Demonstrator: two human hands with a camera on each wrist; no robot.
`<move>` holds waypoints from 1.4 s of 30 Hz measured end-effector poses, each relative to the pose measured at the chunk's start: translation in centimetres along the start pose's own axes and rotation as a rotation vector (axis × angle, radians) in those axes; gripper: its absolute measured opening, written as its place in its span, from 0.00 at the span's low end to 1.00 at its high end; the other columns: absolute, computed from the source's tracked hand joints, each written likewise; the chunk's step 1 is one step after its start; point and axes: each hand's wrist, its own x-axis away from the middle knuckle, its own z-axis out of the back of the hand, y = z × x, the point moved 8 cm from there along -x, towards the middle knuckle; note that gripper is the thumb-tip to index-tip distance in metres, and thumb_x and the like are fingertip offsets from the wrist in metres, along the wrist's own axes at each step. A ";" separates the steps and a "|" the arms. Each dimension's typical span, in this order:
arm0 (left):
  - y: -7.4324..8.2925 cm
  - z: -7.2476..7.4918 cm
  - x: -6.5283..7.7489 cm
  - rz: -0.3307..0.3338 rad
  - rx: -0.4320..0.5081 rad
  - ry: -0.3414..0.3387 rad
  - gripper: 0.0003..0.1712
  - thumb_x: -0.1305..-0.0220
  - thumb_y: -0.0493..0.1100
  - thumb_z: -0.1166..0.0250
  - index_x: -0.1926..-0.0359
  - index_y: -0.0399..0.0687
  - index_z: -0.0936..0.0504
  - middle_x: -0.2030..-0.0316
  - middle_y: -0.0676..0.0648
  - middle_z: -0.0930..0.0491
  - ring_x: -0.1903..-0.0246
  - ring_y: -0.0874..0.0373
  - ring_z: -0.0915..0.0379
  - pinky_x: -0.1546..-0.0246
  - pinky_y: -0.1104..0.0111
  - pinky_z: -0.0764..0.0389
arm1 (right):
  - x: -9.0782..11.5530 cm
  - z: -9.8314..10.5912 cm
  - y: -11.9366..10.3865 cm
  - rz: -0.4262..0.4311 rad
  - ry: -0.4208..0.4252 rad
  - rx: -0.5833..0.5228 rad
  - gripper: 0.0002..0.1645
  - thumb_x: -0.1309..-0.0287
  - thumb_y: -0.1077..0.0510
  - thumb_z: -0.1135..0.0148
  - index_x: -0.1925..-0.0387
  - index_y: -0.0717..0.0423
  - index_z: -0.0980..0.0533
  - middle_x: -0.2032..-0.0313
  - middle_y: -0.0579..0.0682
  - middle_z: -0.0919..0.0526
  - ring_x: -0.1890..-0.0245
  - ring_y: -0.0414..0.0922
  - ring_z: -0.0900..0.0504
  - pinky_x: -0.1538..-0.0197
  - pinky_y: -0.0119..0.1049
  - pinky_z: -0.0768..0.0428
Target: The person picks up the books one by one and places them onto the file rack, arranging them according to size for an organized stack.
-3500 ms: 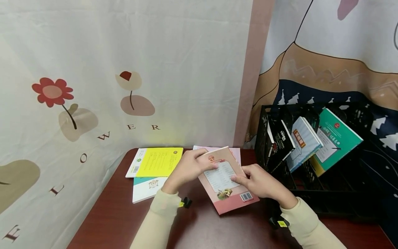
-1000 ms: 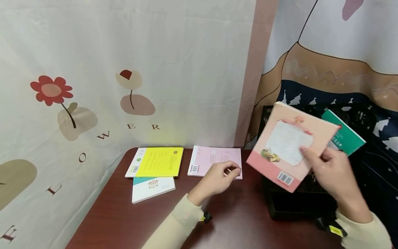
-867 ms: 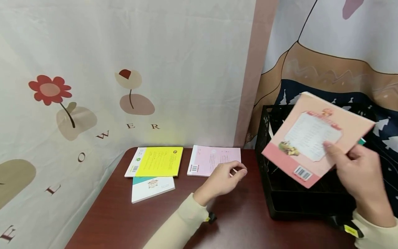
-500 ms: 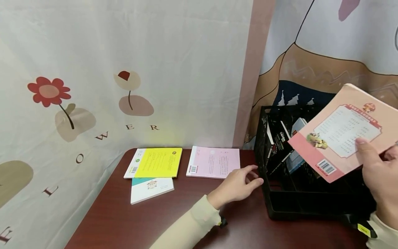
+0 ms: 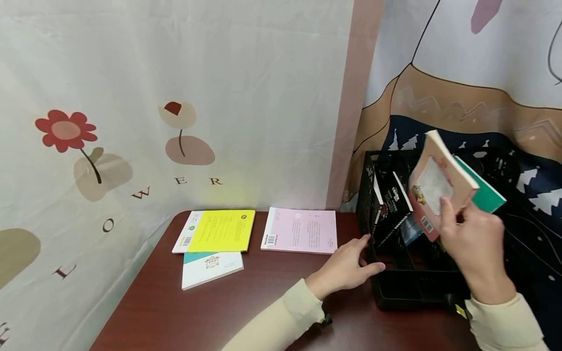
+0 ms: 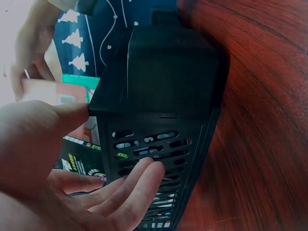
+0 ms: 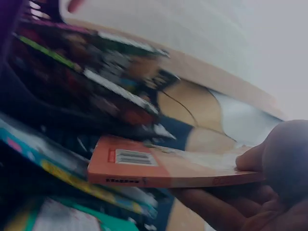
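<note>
My right hand point(image 5: 476, 248) pinches a pink book point(image 5: 432, 187) with the thumb on its back cover, and holds it tilted over the black crate point(image 5: 417, 287). In the right wrist view the book's spine and barcode face the camera. A green book point(image 5: 487, 187) and a light blue book point(image 5: 411, 229) stand partly hidden around it. Black books point(image 5: 394, 207) lean in the crate's left part. My left hand point(image 5: 344, 268) rests at the crate's left front corner. In the left wrist view its thumb touches the edge and its extended fingers point(image 6: 144, 185) lie along the slotted wall.
On the brown table point(image 5: 281, 312) a yellow book point(image 5: 224, 230) overlaps a white and teal book point(image 5: 215, 268). Beside them lies a pale pink book point(image 5: 300, 230). A patterned cloth point(image 5: 263, 97) hangs behind the table.
The pink book, first in both hands, went right in my right hand alone, then swung back left and turned over the crate. My left hand moved right to the crate's corner.
</note>
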 end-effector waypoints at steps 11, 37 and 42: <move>0.1 -0.2 -0.2 -0.014 0.006 -0.005 0.49 0.31 0.69 0.37 0.19 0.50 0.36 0.37 0.48 0.21 0.63 0.73 0.24 0.46 0.73 0.22 | 2.8 -7.0 2.4 -0.268 -0.365 -0.021 0.24 0.23 0.54 0.47 0.70 0.72 0.26 0.80 0.76 0.22 0.79 0.75 0.22 0.76 0.70 0.29; -0.3 0.2 -0.1 -0.043 0.005 -0.003 0.46 0.30 0.69 0.38 0.20 0.52 0.34 0.37 0.50 0.19 0.66 0.78 0.24 0.50 0.76 0.22 | 6.5 -11.1 3.4 -0.279 -0.922 -0.036 0.25 0.20 0.52 0.52 0.47 0.72 0.22 0.59 0.75 0.16 0.63 0.67 0.17 0.65 0.57 0.22; -0.7 0.9 0.2 -0.060 0.030 0.039 0.42 0.28 0.64 0.37 0.22 0.49 0.31 0.37 0.51 0.16 0.68 0.79 0.23 0.50 0.76 0.22 | 5.4 -8.7 1.9 -0.199 -0.846 0.031 0.22 0.23 0.53 0.48 0.61 0.64 0.13 0.74 0.63 0.16 0.78 0.54 0.23 0.74 0.51 0.27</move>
